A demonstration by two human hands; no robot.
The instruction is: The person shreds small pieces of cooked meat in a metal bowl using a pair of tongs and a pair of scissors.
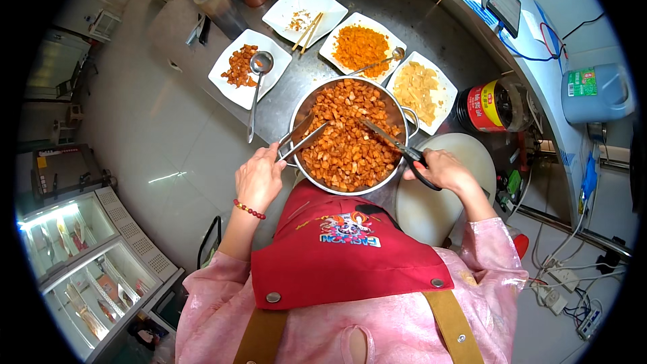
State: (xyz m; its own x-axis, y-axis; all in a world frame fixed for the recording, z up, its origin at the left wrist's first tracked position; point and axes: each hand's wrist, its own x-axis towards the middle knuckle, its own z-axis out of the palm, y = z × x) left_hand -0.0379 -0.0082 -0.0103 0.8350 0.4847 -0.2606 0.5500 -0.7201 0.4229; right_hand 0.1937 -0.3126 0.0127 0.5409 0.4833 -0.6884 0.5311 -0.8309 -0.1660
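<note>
A two-handled steel pot (pixel 349 192) holds a heap of small, red-brown diced food (pixel 349 146), perhaps meat. My left hand (pixel 260 174) grips metal tongs (pixel 305 142) at the pot's left rim; their tips reach into the heap. In my right hand (pixel 445 169) are black-handled scissors (pixel 389 139), blades over the food and pointing to the pot's middle. Behind the pot stand white square dishes: one with orange chopped food (pixel 360 45) and a spoon (pixel 379 62), another with pale yellow slices (pixel 416 92). To the left, a dish of diced pieces (pixel 240 65) holds a ladle (pixel 259 76).
Chopsticks (pixel 308 33) lie across a dish with scraps (pixel 301 0). Squeeze bottles (pixel 220 7) stand at the back left of the steel table (pixel 288 106). Right are a large sauce jug (pixel 485 106) and a round pale lid or board (pixel 429 202). Glass-topped freezers (pixel 96 273) stand left.
</note>
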